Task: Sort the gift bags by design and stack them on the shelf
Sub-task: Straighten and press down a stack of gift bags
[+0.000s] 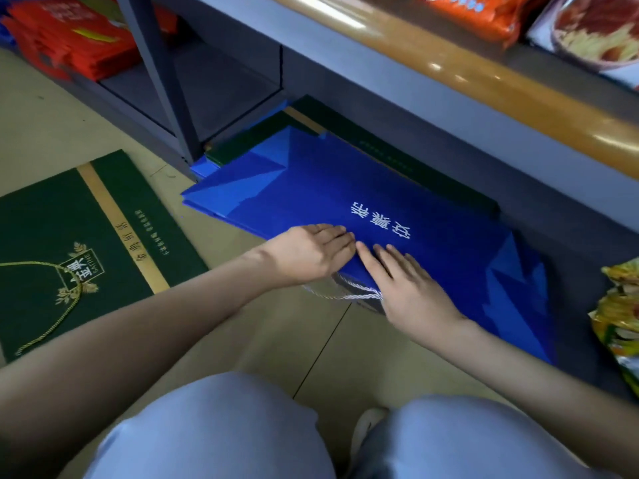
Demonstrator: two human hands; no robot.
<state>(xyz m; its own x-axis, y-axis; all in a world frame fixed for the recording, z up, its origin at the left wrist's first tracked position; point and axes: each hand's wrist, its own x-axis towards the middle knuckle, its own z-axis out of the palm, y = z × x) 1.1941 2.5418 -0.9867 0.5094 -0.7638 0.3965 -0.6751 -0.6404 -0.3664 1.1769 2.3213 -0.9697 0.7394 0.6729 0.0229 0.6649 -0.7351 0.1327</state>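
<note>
My left hand [311, 254]: flat, fingers straight, gripping nothing | my right hand [411, 288]: same | blue gift bag [345, 181]: pressed beneath both palms at its rope handle [349, 293] edge

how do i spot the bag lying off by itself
Find the grey metal shelf post. Left of it, on the beige floor, lies a flat dark green paper gift bag. Unlike the blue paper bags nearby, it has a gold stripe and cord.

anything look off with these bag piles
Yes. Designs are mixed in one pile: a dark green bag pokes out askew beneath the top blue bag, with more blue edges below it. A second green bag lies apart on the floor.
</note>
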